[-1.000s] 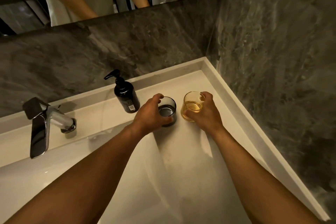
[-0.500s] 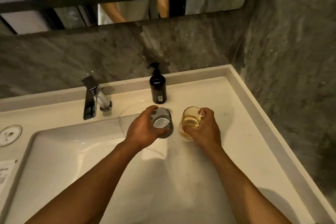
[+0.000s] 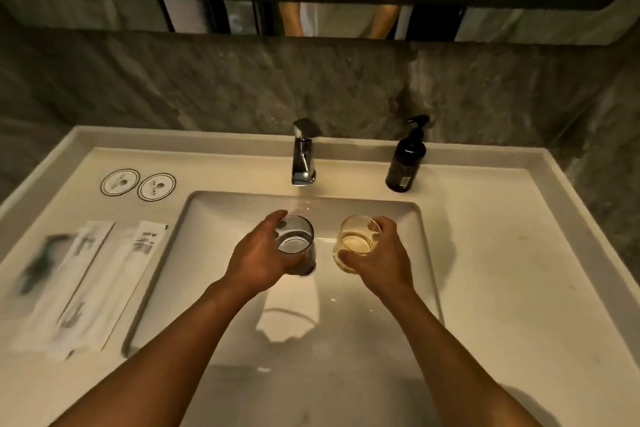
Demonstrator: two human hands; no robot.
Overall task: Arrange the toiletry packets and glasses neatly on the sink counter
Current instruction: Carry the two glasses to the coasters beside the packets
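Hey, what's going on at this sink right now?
A person is holding two glasses above the sink basin: the left hand grips a grey glass and the right hand an amber glass. Neither glass is set down on the counter yet. On the counter's left side lie white toiletry packets with two round coasters behind them. A dark pump bottle stands right of the faucet.

Both forearms extend forward, bare, converging slightly toward centre. Left hand [image 3: 258, 262]: fingers curled, thumb on the far side, closed around the grey glass [image 3: 296, 241]. Right hand [image 3: 379, 258]: fingers wrapped, closed around the amber glass [image 3: 353, 243]. Hands level, near each other, not touching.
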